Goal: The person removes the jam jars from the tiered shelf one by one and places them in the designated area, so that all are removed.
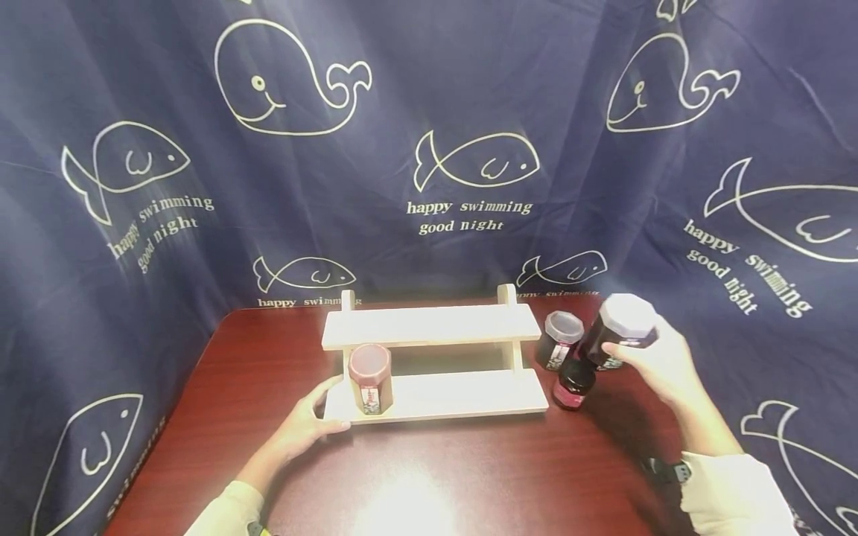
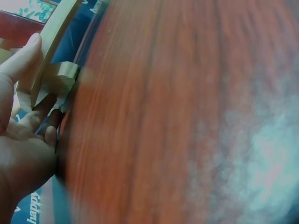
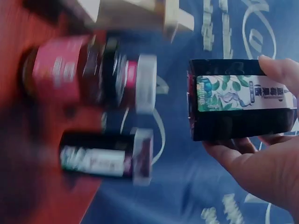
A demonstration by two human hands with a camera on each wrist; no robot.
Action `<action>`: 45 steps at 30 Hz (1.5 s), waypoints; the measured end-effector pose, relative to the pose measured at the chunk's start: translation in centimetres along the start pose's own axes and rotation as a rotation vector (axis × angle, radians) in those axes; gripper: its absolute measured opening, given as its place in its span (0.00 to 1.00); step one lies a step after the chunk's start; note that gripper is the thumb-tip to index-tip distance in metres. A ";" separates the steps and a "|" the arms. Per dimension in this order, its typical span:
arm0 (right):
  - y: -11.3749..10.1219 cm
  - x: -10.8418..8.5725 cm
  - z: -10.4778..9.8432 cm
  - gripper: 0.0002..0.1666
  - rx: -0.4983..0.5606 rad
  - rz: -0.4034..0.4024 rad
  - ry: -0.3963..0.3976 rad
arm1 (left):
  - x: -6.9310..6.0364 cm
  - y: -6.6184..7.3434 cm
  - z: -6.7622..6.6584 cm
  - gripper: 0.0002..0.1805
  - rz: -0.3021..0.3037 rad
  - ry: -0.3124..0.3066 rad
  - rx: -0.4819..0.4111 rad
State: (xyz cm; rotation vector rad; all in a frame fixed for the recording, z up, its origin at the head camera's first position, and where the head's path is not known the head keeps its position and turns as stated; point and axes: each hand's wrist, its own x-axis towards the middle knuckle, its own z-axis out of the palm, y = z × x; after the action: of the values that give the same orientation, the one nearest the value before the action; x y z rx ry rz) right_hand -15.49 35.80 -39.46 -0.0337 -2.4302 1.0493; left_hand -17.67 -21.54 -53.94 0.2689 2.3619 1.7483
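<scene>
A pale wooden two-tier rack (image 1: 456, 394) stands on the table. My left hand (image 1: 304, 426) holds its lower left end, thumb at the front and fingers at the side; the left wrist view shows the hand (image 2: 23, 154) around the wood (image 2: 51, 37). On the lower tier's left stands a jar with a reddish lid (image 1: 371, 376). My right hand (image 1: 670, 365) grips a dark, white-lidded jar (image 1: 620, 324) above the table at the right. In the right wrist view the fingers and thumb are around this dark, labelled jar (image 3: 238, 100).
Right of the rack stand a dark jar with a translucent lid (image 1: 561, 339) and a small black-lidded jar with a pink label (image 1: 573, 385). Another lidded jar (image 3: 107, 156) shows in the right wrist view. A blue curtain (image 1: 469, 89) hangs behind the table (image 1: 523, 469).
</scene>
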 end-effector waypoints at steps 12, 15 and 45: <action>8.3 -1.3 0.1 0.44 -0.003 0.154 -0.059 | 0.0 -0.3 0.0 0.51 -0.001 0.016 0.032; 9.6 -1.6 0.7 0.44 -0.003 0.159 -0.090 | 0.1 -0.1 0.0 0.51 -0.005 0.005 0.012; 13.7 -2.8 0.3 0.53 0.167 0.196 -0.257 | 0.1 -0.5 0.1 0.50 0.009 0.027 0.026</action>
State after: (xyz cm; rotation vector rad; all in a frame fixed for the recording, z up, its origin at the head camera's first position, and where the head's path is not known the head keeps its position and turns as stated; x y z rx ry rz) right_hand -15.47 44.64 -50.30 -0.0872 -2.5968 1.4191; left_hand -17.78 -21.57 -54.50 0.2614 2.4080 1.7367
